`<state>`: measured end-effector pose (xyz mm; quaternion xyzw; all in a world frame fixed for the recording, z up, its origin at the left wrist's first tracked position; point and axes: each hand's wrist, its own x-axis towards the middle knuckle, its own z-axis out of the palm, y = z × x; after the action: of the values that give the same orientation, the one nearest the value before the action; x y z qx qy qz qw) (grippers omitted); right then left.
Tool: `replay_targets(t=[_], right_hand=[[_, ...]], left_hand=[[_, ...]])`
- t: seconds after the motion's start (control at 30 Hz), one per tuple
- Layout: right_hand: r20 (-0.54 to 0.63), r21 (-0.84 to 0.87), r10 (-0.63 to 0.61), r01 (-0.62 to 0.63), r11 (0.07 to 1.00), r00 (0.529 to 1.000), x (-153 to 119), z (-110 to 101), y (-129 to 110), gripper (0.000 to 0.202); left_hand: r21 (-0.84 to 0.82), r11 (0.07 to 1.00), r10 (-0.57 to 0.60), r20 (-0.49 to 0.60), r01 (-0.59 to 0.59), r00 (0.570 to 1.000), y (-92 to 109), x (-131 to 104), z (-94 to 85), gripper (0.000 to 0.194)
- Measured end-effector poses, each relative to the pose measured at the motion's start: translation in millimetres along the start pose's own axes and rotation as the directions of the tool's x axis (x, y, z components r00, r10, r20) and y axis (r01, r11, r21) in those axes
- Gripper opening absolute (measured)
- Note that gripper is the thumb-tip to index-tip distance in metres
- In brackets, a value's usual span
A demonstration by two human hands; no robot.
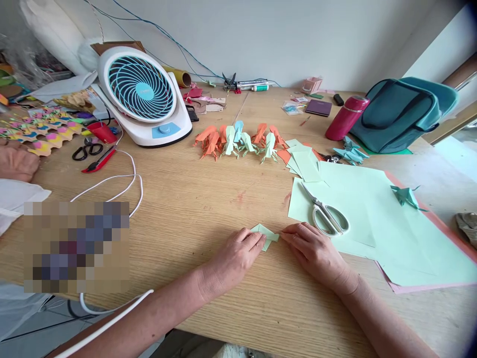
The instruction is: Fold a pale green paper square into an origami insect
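Note:
A small folded piece of light green paper (267, 232) lies on the wooden table (179, 219). The fingers of my left hand (236, 253), held together, press down on its left part. On the right, my right hand (316, 251) is closed in a pinch at the paper's right tip; whether it grips the tip is hidden. Just beyond my right hand, white-handled scissors (328, 219) rest on large light green sheets (357, 199). Folded paper figures (231, 139) in orange, green and blue stand in a row farther back.
A white fan (143, 94) stands at the back left, with black scissors (88, 149) and a white cable (134, 174) near it. A red bottle (346, 118) and a teal bag (398, 117) are at the back right. Small green paper cards (305, 163) lie behind the large sheets.

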<state>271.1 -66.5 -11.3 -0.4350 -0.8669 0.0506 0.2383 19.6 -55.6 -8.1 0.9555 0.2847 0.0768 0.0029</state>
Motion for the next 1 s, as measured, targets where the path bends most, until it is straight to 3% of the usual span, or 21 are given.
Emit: replay_targets(t=[0.23,0.5,1.0], right_hand=[[-0.014,0.038,0.049,-0.049,0.998,0.999,1,0,-3,0.029],[0.082,-0.128,-0.082,0.092,0.987,0.993,3,3,-11,0.028],[0.066,-0.184,-0.033,0.045,0.982,0.997,-1,5,-15,0.018]], left_hand=[[-0.030,0.999,-0.016,0.013,0.016,1.000,-1,1,3.1,0.045],[0.071,0.997,0.014,0.042,-0.017,0.999,0,1,1.7,0.044],[0.044,0.999,-0.010,0.059,0.007,0.998,1,2,1.2,0.049]])
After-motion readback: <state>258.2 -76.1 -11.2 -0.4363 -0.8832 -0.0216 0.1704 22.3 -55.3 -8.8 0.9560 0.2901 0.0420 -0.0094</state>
